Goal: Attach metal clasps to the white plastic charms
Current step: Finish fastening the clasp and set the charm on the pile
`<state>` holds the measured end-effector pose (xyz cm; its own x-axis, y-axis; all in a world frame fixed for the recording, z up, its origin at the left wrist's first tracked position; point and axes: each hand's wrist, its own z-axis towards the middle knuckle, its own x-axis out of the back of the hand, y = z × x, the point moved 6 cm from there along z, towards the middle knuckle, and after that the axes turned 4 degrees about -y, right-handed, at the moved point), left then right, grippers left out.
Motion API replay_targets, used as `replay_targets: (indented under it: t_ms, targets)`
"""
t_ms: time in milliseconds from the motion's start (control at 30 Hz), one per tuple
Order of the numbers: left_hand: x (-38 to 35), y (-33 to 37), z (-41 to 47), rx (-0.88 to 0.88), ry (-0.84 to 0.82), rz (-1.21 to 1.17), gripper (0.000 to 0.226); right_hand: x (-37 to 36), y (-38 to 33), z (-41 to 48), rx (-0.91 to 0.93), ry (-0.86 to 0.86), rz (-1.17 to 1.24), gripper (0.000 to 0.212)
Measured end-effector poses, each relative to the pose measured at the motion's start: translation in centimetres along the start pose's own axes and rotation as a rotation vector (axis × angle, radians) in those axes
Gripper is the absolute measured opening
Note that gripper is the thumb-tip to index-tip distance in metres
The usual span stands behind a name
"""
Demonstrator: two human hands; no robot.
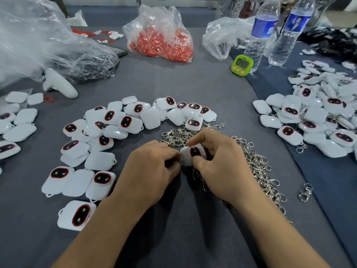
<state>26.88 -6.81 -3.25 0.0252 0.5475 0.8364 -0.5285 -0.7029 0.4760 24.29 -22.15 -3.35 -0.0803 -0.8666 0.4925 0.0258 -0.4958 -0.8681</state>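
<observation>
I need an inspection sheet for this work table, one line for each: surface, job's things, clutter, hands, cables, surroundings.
Surface: grey cloth; blue cloth at right.
Job's things: loose charms in an arc; clasp pile beneath the right hand; right heap of charms, some with clasps.
Clutter: bag of red pieces, green timer, two water bottles, white controller, clear bags.
Hands: right hand grips the held charm; left hand curled at its edge, pinch hidden.
Cables: nothing seen.
Surroundings: black heap far right.
</observation>
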Motion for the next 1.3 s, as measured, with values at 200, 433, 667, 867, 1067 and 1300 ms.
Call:
replay_targets:
  t_ms: [200,433,667,867,1067,1300]
  targets:
    - [0.0,0.3,-0.3,0.054,0.057,0.099,0.016,-0.1,0.0,-0.1,-0.02,-0.043,0.061,0.018]
    - [1.2,0.1,-0.5,0.058,0.186,-0.172,0.019,0.2,1.1,0.3,-0.192,-0.024,0.442,0.03]
    - [0.3,-1.0,0.3,0.22,0.04,-0.613,0.013,0.4,1.4,0.3,-0.278,-0.084,0.773,0.025]
    - [0.0,-0.7,0.1,0.192,-0.089,-0.557,0.006,0.5,1.1,0.2,-0.241,-0.08,0.702,0.029]
    - [1.4,1.1,-0.8,0.002,0.225,-0.066,0.01,-0.2,1.1,0.3,-0.243,-0.022,0.776,0.027]
    - [-0.9,-0.2,0.2,0.36,-0.046,-1.0,0.023,-0.1,1.1,0.2,-0.277,-0.093,0.963,0.024]
